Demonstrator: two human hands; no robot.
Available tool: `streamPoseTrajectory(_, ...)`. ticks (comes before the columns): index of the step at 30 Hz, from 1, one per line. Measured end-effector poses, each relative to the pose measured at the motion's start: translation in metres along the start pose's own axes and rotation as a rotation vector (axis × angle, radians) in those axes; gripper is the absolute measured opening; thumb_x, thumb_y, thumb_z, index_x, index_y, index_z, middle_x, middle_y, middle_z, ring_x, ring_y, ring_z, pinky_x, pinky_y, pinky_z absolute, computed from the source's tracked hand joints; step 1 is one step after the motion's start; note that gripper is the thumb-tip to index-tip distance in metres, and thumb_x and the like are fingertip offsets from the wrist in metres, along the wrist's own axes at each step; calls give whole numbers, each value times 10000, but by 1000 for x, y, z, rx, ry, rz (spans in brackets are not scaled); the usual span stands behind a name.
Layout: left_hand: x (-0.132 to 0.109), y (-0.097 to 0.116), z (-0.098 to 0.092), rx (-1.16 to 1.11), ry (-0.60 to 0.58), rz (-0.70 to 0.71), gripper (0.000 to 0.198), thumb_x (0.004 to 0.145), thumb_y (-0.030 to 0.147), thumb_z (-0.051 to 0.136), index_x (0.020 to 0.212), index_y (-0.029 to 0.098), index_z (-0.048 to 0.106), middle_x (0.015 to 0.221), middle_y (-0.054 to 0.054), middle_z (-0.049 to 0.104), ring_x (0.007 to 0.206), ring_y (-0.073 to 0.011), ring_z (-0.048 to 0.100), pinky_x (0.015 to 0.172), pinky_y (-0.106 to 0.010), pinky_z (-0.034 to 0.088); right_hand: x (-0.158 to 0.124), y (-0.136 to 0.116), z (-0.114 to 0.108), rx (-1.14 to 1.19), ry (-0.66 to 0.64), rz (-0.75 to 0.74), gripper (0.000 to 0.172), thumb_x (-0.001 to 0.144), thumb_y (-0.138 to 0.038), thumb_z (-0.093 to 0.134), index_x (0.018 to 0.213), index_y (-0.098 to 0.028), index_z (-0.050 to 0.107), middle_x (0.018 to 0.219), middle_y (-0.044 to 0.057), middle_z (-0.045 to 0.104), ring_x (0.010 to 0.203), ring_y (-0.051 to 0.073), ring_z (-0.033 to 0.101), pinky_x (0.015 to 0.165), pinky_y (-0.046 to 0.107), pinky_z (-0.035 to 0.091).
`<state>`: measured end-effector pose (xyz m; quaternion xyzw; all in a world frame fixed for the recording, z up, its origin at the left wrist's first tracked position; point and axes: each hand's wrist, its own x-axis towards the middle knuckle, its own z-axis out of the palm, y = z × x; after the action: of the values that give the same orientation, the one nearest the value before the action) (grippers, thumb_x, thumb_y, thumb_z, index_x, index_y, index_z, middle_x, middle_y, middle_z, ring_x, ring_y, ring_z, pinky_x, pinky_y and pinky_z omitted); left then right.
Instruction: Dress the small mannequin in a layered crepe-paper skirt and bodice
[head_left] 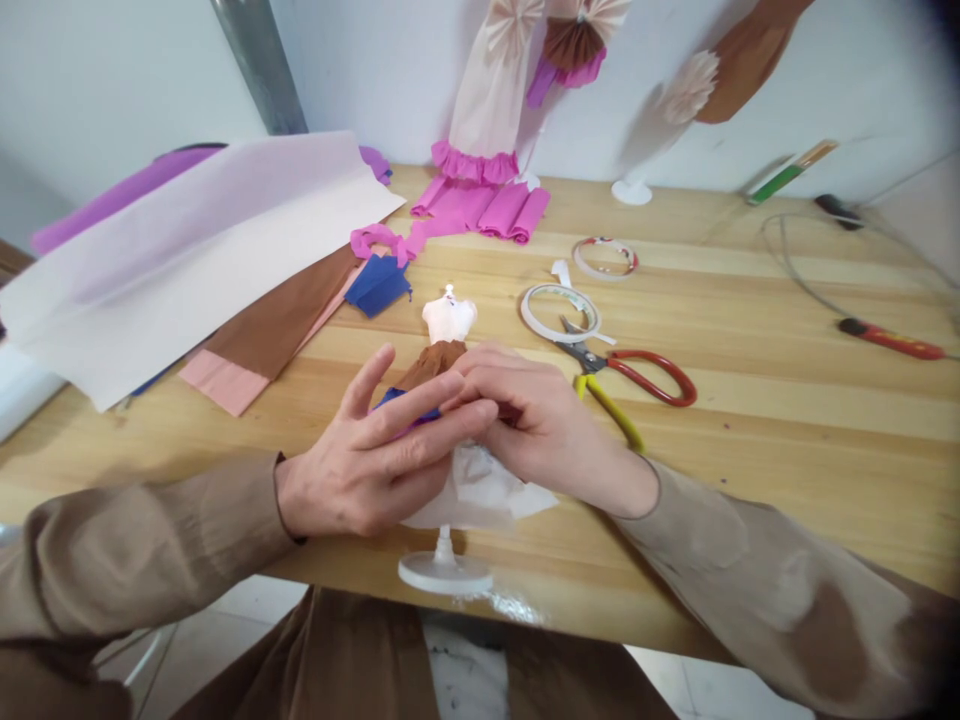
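White tape [551,335] and scissors [594,362] overlap near the right hand [536,410].

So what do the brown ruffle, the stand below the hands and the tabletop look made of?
Brown ruffle: matte paper or fabric, finely crinkled, perhaps crepe. Stand: likely plastic, smooth and whitish. Tabletop: wood or wood-effect laminate, pale grain, glossy where light glares.

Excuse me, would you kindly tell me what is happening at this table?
A person is handling a small dress on a white stand. The left hand lies across the front, its fingers touching the right hand. Whether the right hand grips anything is hidden. Scissors and a tape roll lie nearby.
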<state>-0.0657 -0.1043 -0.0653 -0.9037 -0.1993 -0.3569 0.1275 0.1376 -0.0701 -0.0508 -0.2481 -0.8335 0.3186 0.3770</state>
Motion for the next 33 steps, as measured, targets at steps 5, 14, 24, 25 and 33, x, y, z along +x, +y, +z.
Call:
streamPoseTrajectory(5, -2, 3, 4, 33, 35, -117, 150, 864, 82, 611, 894, 226, 584, 1242, -5, 714, 1469, -171, 354, 1265, -506, 246, 0, -1, 2, 35, 20, 50, 91, 916, -175, 607, 847, -194, 663, 887, 54, 730, 913, 172, 654, 844, 348, 531)
streamPoseTrajectory(14, -5, 5, 2, 30, -16, -229, 110, 938, 153, 546, 914, 240, 609, 1384, -39, 624, 1490, -203, 312, 1246, -530, 256, 2, -2, 2, 8, 43, 72, 160, 859, -81, 607, 813, -210, 690, 866, 35, 725, 891, 170, 662, 829, 343, 544)
streamPoseTrajectory(24, -6, 8, -3, -135, -83, -244, 36, 912, 213, 598, 878, 223, 598, 1509, -68, 495, 1496, -264, 287, 1236, -562, 236, 2, 1, 5, 70, 82, 105, 169, 864, -85, 599, 812, -226, 676, 858, 21, 705, 871, 163, 661, 811, 341, 551)
streamPoseTrajectory(25, -6, 7, -3, -160, -99, -257, 29, 900, 223, 619, 875, 224, 607, 1529, -65, 469, 1497, -275, 283, 1232, -564, 246, 3, 1, 4, 56, 73, 104, 173, 852, -75, 593, 808, -221, 673, 859, 24, 702, 879, 167, 658, 813, 343, 551)
streamPoseTrajectory(33, -6, 5, 1, -82, -6, -190, 121, 918, 135, 575, 876, 237, 624, 1531, 12, 467, 1514, -225, 246, 1261, -517, 200, 7, 0, -2, -78, -127, -23, 179, 813, -95, 615, 897, -231, 694, 957, 54, 695, 980, 217, 649, 868, 391, 558)
